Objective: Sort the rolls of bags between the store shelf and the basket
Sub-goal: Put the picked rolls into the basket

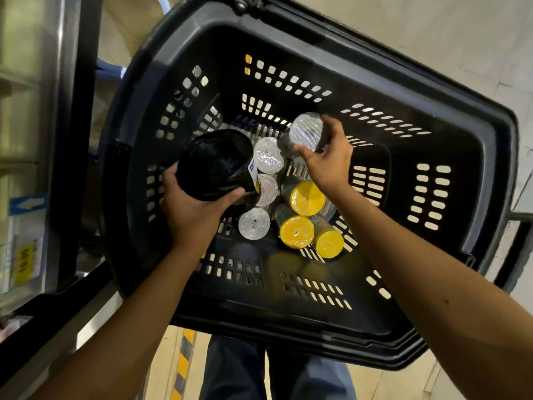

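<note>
At the far left the store shelf (26, 168) is only a blur of steel edge and pale labels, and what stands on it cannot be read. This makes it hard to judge where any roll belongs.

Next comes the left hand (190, 215), its fingers (170, 176) and thumb curled round a fat black roll (216, 166) held inside the left part of the basket (490, 168). The wrap looks glossy, so the roll may slide out of that grip. If it does, it could knock over the three clear rolls (268, 158) standing on end just beside and below it.

Further right, the right hand (328, 166) pinches another clear roll (306, 131) at its end, between thumb and fingertips, above the basket floor. That is a thin hold on slick film, and a drop is likely if the wrist turns.

Under that wrist three yellow rolls (307, 197) lean together, touching. A lowering forearm may topple them into the clear ones and mix the kinds.

The black roll hides the basket floor beneath it. The held clear roll shows mostly its end face. What carries the basket is out of sight.
</note>
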Motion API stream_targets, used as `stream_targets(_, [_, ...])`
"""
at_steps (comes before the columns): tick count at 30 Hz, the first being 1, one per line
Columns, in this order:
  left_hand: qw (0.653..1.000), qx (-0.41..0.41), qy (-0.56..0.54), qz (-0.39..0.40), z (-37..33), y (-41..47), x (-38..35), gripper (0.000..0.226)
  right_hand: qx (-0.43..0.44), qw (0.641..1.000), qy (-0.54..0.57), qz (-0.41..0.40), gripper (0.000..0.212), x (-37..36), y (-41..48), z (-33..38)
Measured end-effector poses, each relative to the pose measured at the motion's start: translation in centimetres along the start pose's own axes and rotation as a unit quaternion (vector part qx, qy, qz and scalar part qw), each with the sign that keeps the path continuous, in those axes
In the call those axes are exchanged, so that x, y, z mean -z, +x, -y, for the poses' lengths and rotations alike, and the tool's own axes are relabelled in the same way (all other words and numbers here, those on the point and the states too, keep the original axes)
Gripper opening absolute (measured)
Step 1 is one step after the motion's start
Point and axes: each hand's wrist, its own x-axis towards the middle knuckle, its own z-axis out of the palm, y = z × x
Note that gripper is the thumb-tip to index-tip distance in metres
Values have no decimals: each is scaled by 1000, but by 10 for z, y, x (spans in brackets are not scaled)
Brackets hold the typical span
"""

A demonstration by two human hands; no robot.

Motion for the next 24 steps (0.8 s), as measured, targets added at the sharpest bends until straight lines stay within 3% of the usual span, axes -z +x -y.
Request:
stream_targets(6, [1000, 1, 5, -12, 10, 10, -9, 93, -53, 998, -20, 10, 74, -33, 26, -19])
stream_targets(12, [1000, -1, 5, -15, 17, 20, -17, 93, -93, 993, 71, 2, 72, -37, 28, -35])
stream_targets(16, [1000, 0, 5, -21, 19, 21, -20, 94, -175, 962, 203, 41, 79, -36, 25, -40])
stream_targets(19, [1000, -7, 8, -17, 17, 20, -22, 94, -228, 926, 300, 32, 58, -33, 28, -35])
stream_targets(24, [1000, -13, 22, -13, 15, 18, -23, 94, -253, 915, 313, 31, 64, -31, 30, -41])
